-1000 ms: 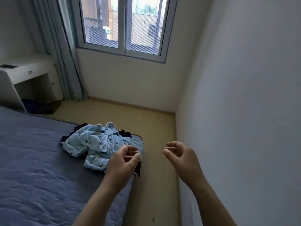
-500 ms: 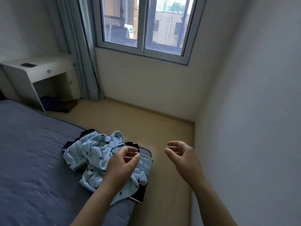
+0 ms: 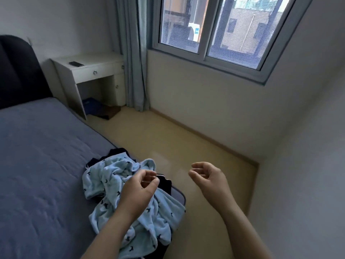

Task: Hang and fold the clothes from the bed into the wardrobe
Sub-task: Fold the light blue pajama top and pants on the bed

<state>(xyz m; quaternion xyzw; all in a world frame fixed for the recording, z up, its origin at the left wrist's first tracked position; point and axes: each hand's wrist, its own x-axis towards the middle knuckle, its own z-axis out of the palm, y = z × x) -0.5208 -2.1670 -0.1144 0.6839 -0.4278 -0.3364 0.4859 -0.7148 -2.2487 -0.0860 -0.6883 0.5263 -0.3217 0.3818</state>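
- The left hand (image 3: 139, 189) is over the pile of clothes, palm turned inward, fingers loosely curled with the thumb close to the fingertips. It holds nothing. Whether its underside brushes the cloth cannot be told.
- The right hand (image 3: 209, 179) is well apart from the left one, out past the edge of the bed and over the floor (image 3: 168, 143). Its fingers are also loosely curled, palm facing the left hand, and it holds nothing.
- The light blue garment (image 3: 112, 176), fleecy and printed with small dark birds, lies crumpled at the near right corner of the bed (image 3: 37, 156). Part of it spills over the bed's right edge.
- A dark navy garment (image 3: 117, 152) lies under the blue one. It shows at the far side of the pile and again just beside the left hand's fingertips.
- The rest of the bed's grey-blue cover is flat, with a dark headboard (image 3: 16, 71) at the far left end.
- A white worktop (image 3: 97, 62) with a drawer stands beside the headboard. A small dark flat object (image 3: 76, 63) lies on it near the back left corner.
- A grey-blue curtain (image 3: 134, 53) hangs between the worktop and the window (image 3: 203, 53).
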